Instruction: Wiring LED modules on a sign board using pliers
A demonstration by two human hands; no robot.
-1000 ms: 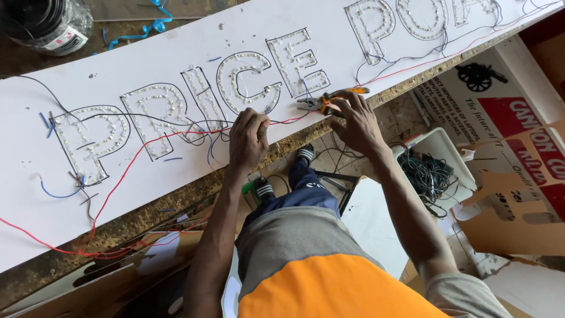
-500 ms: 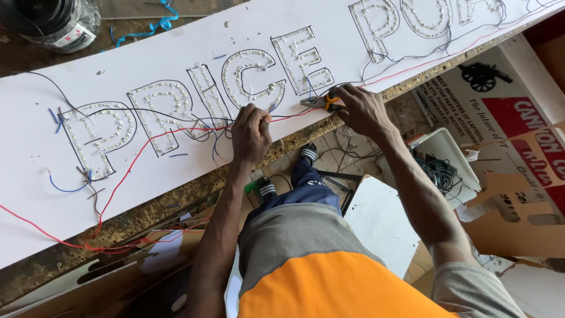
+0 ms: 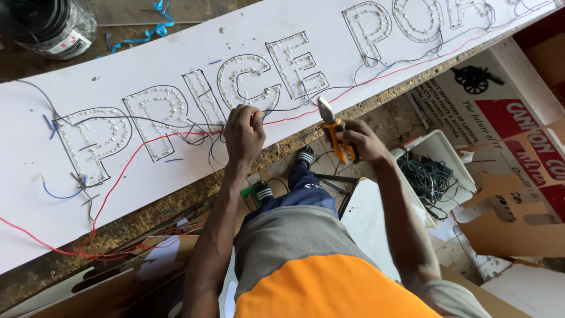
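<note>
A: Left hand (image 3: 244,132)?
B: Fingers curled, pinching thin wires (image 3: 206,132) on the white sign board (image 3: 176,53), just below the outlined letters.
A: Right hand (image 3: 362,141)?
B: Closed round the orange handles of pliers (image 3: 332,126); tip points up, jaws near the board's lower edge, off the wires.
A: Nearby?
B: Red wire (image 3: 126,171) trails left; white tub of cables (image 3: 432,176) on the floor.

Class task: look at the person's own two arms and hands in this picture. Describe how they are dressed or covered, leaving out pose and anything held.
Both hands, left hand and right hand, are bare: no gloves, rings or watch show. Both forearms are uncovered to above the elbow. A short grey sleeve shows at the right shoulder; the left upper arm runs out of the picture, so its sleeve cannot be seen.
</note>
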